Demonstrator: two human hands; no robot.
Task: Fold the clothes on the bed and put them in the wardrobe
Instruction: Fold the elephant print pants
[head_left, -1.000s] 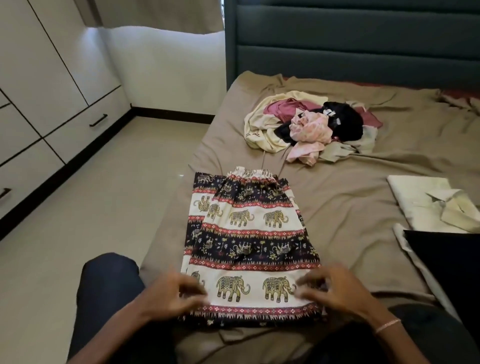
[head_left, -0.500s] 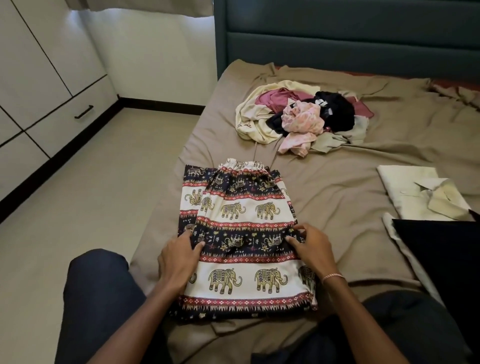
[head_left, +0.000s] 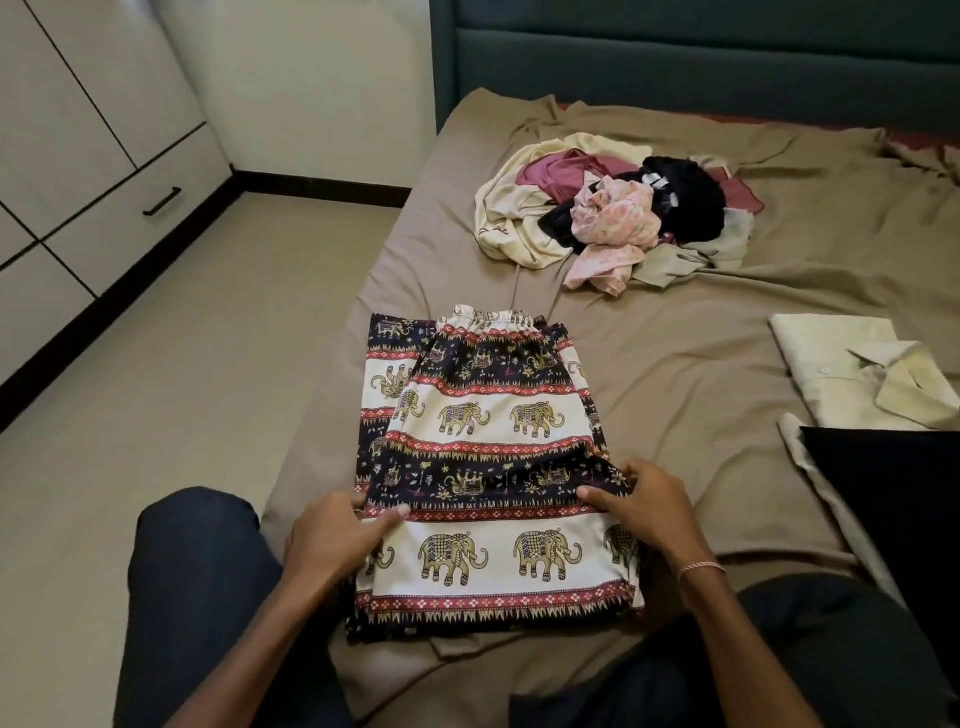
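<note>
Elephant-print trousers (head_left: 493, 415) lie flat on the brown bed sheet (head_left: 701, 364), folded lengthwise, waistband pointing away from me. My left hand (head_left: 337, 540) pinches their left edge about midway, thumb on top of the cloth. At the same height my right hand (head_left: 644, 509) pinches the right edge. A heap of unfolded clothes (head_left: 613, 208) in cream, maroon, pink and black sits further up the bed. The white wardrobe (head_left: 78, 156) with a black drawer handle lines the left wall.
A folded cream shirt (head_left: 841, 364) lies at the right of the bed, with a black cloth (head_left: 893, 493) in front of it. My knees in dark trousers (head_left: 197, 597) are at the bed's near edge. Beige floor (head_left: 182, 389) separates bed and wardrobe.
Both hands slid from the trousers' bottom hem up to the middle of their side edges and took hold there. The camera tilted slightly.
</note>
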